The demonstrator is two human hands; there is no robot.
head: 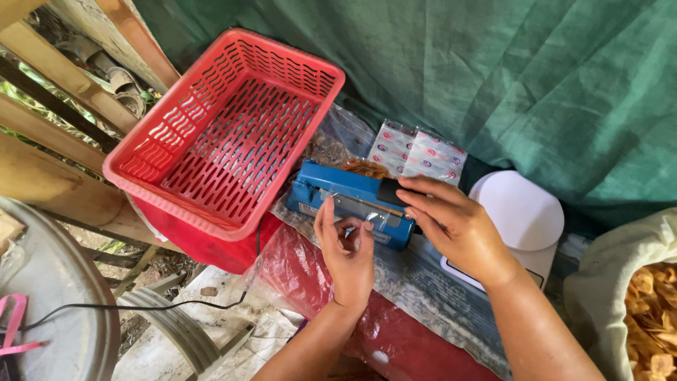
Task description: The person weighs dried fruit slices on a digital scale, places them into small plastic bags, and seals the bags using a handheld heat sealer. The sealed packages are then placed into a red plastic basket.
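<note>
A blue heat sealer lies on the table in the middle of the head view. My right hand presses down on its black handle at the right end. My left hand is in front of the sealer, fingers pinched on the edge of a clear plastic bag that lies under the sealer's arm. Beyond the sealer, orange-brown chips show in that bag. Two small printed packets lie behind it.
An empty red slotted basket stands tilted at the left. A white round scale sits at the right. A sack of chips fills the right edge. Green tarp hangs behind. A black cord runs leftward past a grey drum.
</note>
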